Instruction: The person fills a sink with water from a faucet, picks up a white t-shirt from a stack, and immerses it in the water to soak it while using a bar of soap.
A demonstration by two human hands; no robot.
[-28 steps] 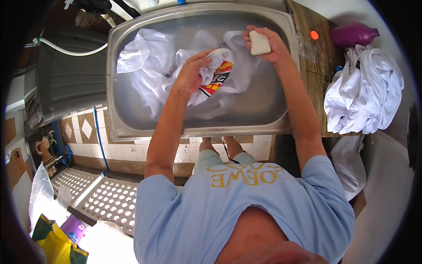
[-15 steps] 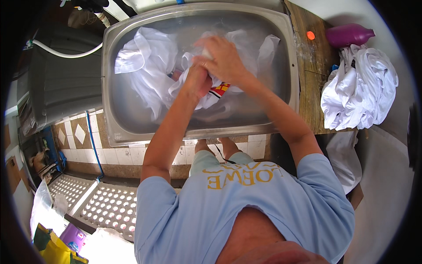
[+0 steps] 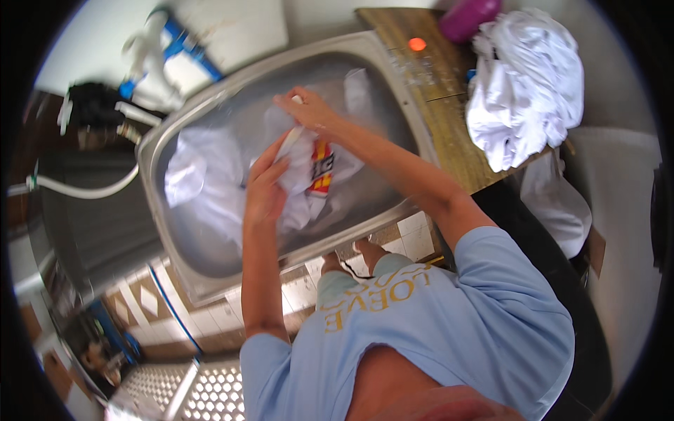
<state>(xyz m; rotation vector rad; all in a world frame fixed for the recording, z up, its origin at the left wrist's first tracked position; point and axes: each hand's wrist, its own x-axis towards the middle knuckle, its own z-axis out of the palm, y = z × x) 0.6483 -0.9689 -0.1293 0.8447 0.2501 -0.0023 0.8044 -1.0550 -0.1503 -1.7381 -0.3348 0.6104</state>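
Note:
In the metal basin (image 3: 404, 95) lies wet white cloth in cloudy water. My left hand (image 3: 267, 186) is closed on a white garment (image 3: 300, 158), pinching a raised edge of it between thumb and fingers. A red, yellow and black printed patch (image 3: 322, 168) shows on that garment. Just beyond it, my right hand (image 3: 312, 111) is closed around a small whitish block (image 3: 298, 99) that looks like a bar of soap, mostly hidden by the fingers. More white cloth (image 3: 188, 172) spreads through the basin's left side.
A wooden board (image 3: 449, 133) adjoins the basin's right side. It carries a heap of white clothes (image 3: 523, 84), a purple bottle (image 3: 469, 17) and an orange cap (image 3: 418, 44). A white hose (image 3: 91, 191) reaches the basin's left rim, and white piping (image 3: 151, 59) stands behind.
My hands have drawn apart; the left now lifts the garment's edge and the right sits beyond it. More of the printed patch shows. The whole view has tilted and shifted.

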